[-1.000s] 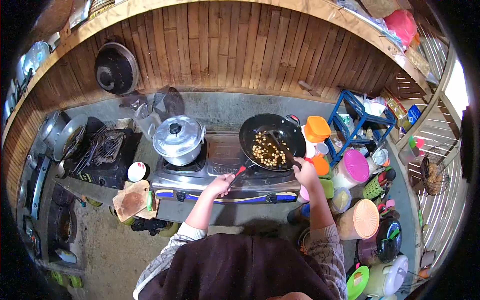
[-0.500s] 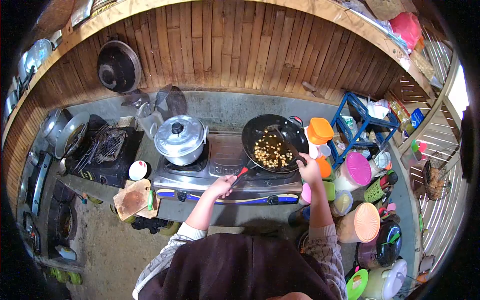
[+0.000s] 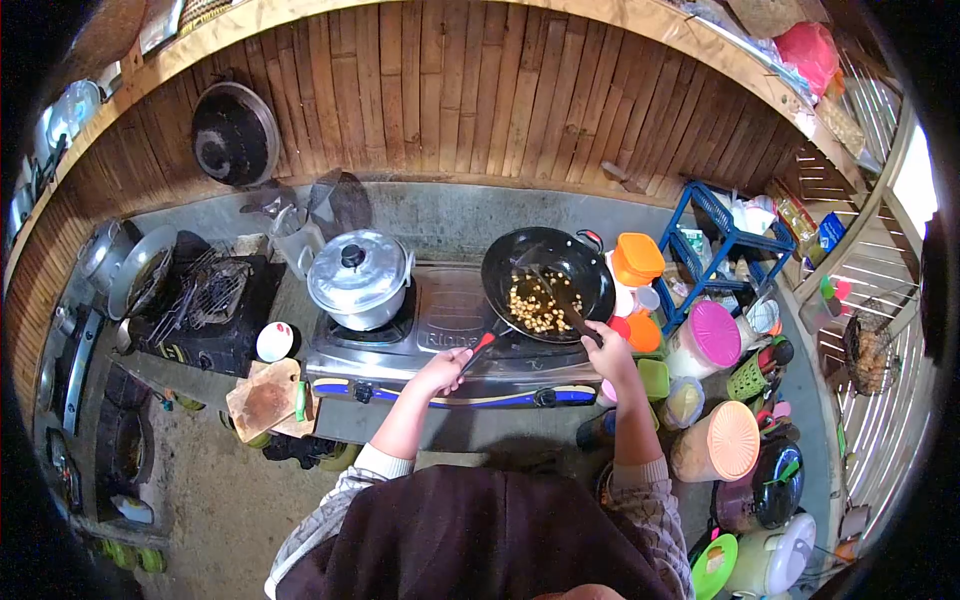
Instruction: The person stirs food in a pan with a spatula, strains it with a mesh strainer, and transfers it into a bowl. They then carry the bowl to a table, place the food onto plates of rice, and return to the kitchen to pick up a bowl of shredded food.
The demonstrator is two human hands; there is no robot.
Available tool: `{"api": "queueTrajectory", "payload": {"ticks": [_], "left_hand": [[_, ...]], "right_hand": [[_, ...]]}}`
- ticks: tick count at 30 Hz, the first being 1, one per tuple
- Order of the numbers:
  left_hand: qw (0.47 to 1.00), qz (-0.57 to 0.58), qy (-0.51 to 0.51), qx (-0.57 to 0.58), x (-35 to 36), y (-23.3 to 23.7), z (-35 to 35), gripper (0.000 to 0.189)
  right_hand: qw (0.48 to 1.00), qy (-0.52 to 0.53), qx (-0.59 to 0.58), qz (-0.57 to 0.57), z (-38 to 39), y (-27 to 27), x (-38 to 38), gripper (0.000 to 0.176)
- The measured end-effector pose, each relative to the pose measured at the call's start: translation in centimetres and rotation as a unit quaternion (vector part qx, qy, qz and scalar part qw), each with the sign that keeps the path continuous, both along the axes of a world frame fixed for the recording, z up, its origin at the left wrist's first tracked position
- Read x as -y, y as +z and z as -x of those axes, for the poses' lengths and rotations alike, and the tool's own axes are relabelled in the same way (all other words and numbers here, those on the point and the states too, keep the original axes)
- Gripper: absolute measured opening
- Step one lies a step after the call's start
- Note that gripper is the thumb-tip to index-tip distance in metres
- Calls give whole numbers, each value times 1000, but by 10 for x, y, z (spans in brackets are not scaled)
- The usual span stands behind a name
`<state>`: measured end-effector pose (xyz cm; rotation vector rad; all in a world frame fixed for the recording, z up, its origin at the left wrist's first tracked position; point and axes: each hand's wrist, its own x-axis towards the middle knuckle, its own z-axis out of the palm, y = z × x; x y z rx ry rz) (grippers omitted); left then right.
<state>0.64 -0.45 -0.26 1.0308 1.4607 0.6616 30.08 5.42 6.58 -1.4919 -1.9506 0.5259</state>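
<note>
A black wok (image 3: pixel 512 260) sits on the right burner of the silver gas stove (image 3: pixel 450 376). Small pale and browned pieces of food (image 3: pixel 540 312) lie in dark oil toward its near side. My left hand (image 3: pixel 442 373) is closed round the wok's red-and-black handle (image 3: pixel 484 342). In my right hand (image 3: pixel 608 352), at the near right rim, is the handle of a dark spatula (image 3: pixel 577 320). It slants down into the wok, and its blade among the food is hard to make out.
A lidded aluminium pot (image 3: pixel 357 280) stands on the left burner. Plastic containers, such as an orange tub (image 3: pixel 637 260) and a pink-lidded jar (image 3: pixel 714 335), crowd the right side near a blue rack (image 3: pixel 708 250). A cutting board (image 3: pixel 265 400) lies at left.
My right hand has shifted slightly left and toward me, drawing the spatula from the far part of the wok to among the food. My left hand stays on the handle.
</note>
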Motion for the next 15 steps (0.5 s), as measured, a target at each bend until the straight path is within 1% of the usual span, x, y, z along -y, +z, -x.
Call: {"api": "queueTrajectory", "payload": {"ticks": [1, 2, 4, 5, 6, 7, 8, 9, 12, 13, 14, 15], "left_hand": [[1000, -1, -3, 1, 0, -1, 0, 43], [1000, -1, -4, 0, 0, -1, 1, 43], [1000, -9, -5, -11, 0, 0, 0, 42], [1000, -8, -6, -11, 1, 1, 0, 42], [1000, -16, 0, -12, 3, 4, -2, 36], [1000, -25, 8, -12, 4, 6, -3, 32], [1000, -24, 6, -12, 4, 6, -3, 32], [1000, -25, 7, -12, 4, 7, -3, 31], [1000, -25, 3, -16, 2, 3, -2, 29], [999, -26, 2, -19, 2, 3, -2, 29], [999, -26, 1, -18, 2, 3, -3, 29], [1000, -26, 4, -16, 3, 6, -3, 28]], "right_hand": [[1000, 25, -12, -15, -5, 0, 6, 32], [1000, 24, -13, -15, -9, 2, 13, 32], [998, 57, -28, -18, -16, 8, 29, 29], [999, 36, 7, -16, -24, 2, 33, 28], [999, 34, 6, -15, -30, 2, 38, 28], [999, 42, 15, 15, -36, 5, 43, 29], [997, 50, 23, 46, -40, 7, 50, 31], [998, 55, 9, 21, -42, 19, 62, 31], [999, 47, -19, 18, -52, 39, 87, 27], [999, 23, -5, 26, -47, 57, 99, 24], [999, 22, -4, 27, -52, 64, 106, 24], [999, 8, 12, 51, -58, 69, 109, 27]]}}
